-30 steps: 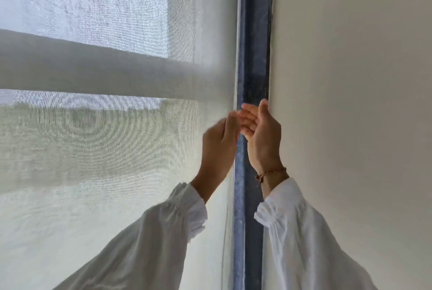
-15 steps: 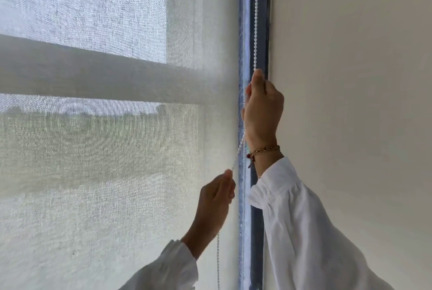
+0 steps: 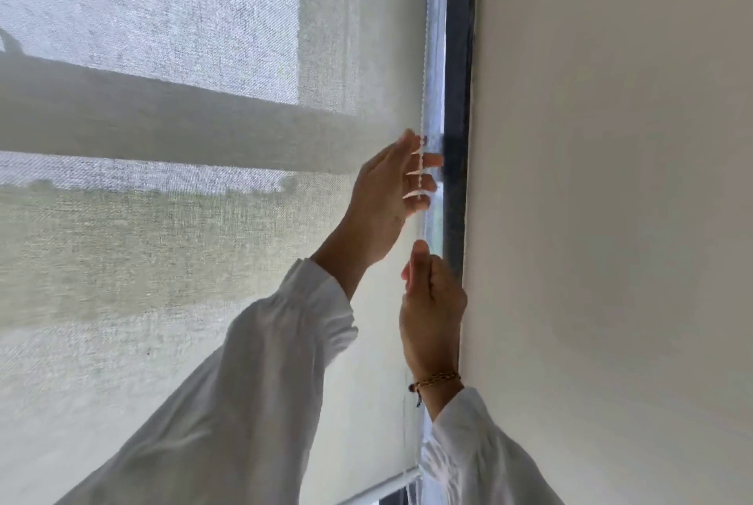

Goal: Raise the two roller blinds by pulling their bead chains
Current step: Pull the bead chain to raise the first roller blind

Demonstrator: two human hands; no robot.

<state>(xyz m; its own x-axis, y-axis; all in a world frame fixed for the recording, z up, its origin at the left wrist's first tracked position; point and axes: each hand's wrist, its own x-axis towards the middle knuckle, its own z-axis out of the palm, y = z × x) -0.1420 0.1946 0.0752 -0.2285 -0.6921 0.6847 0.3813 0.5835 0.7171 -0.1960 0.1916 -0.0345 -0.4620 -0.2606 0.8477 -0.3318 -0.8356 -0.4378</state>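
Roller blind: the roller blind (image 3: 183,260), a pale translucent weave, covers the left and centre of the frame; its bottom bar (image 3: 383,490) shows at the lower centre, just above the bottom edge, with a dark gap under it.
Behind the fabric: a broad horizontal band crosses the left half at mid-height, seen as a grey shadow through the weave.
Bead chain: the white bead chain (image 3: 425,56) hangs down along the blind's right edge, from the top of the frame right of centre, passing through both hands; a thin strand continues below them toward the bottom bar.
Left hand: the left hand (image 3: 387,195) is the upper one, right of centre, fingers curled loosely with the chain running across the fingertips (image 3: 428,160); it grips the chain.
Right hand: the right hand (image 3: 432,301) sits just below the left, closed in a fist-like pinch on the same chain, thumb uppermost.
Bracelet: a braided bracelet (image 3: 436,380) circles the right wrist.
Sleeves: white sleeves (image 3: 244,402) cover both forearms, rising from the bottom of the frame.
Window frame: a dark window frame (image 3: 458,76) runs vertically just right of the chain.
Wall: a plain cream wall (image 3: 611,219) fills the right of the frame.
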